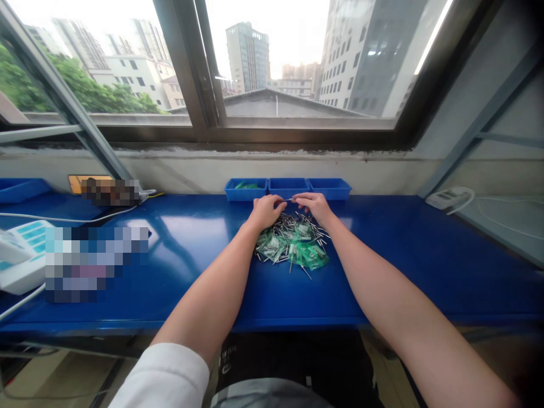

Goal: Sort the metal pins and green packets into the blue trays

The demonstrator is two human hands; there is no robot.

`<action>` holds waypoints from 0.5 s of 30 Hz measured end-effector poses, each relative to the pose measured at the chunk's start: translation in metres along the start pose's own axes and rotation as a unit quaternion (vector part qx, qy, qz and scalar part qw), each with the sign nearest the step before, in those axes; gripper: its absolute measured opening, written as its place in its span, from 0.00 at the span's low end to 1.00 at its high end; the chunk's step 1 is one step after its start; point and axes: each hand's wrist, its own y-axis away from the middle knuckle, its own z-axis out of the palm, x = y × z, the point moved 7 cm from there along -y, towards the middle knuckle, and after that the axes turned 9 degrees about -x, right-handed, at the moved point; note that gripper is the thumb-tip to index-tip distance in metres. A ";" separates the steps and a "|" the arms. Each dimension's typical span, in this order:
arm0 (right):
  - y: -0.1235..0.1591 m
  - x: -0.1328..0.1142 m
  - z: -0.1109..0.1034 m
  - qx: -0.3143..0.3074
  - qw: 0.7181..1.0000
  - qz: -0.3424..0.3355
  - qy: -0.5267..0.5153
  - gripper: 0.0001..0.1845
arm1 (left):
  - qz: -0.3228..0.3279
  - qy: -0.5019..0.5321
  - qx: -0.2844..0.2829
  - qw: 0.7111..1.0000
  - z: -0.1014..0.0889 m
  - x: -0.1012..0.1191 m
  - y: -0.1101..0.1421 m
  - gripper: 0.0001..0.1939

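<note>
My left hand (267, 209) and my right hand (315, 205) meet above the far side of a pile, both with fingers pinched. Between their fingertips runs a thin metal rod (289, 199), held level, one end in each hand. Beneath them lies a heap of slim metal rods (278, 224), silvery and dark, scattered in all directions. Small green plastic bags (309, 254) lie on top of the heap, with pale bits showing through them. Exactly what kind of rods these are is too small to tell.
Three joined blue bins (289, 186) stand behind my hands against the wall; the left one holds a green bag (247, 185). At left are a white device (23, 255), cables and blurred items on the blue table (191, 272). A power strip (444, 197) sits at right.
</note>
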 end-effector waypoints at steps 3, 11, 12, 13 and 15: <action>0.000 -0.001 -0.005 0.030 0.999 -0.006 0.010 0.17 | -0.026 -0.006 0.014 1.000 -0.001 -0.005 0.000 0.14; 0.001 0.000 -0.016 0.084 0.996 0.006 0.014 0.23 | -0.078 -0.025 -0.002 0.997 0.003 -0.017 0.000 0.14; 0.000 0.000 -0.017 0.084 0.996 -0.002 0.008 0.24 | -0.081 -0.028 -0.004 0.996 0.003 -0.018 -0.001 0.14; -0.001 0.001 -0.018 0.084 0.996 -0.009 0.001 0.24 | -0.083 -0.030 -0.005 0.996 0.004 -0.019 -0.001 0.14; -0.003 0.004 -0.019 0.083 0.996 -0.019 -0.013 0.24 | -0.087 -0.034 -0.007 0.996 0.005 -0.022 -0.001 0.14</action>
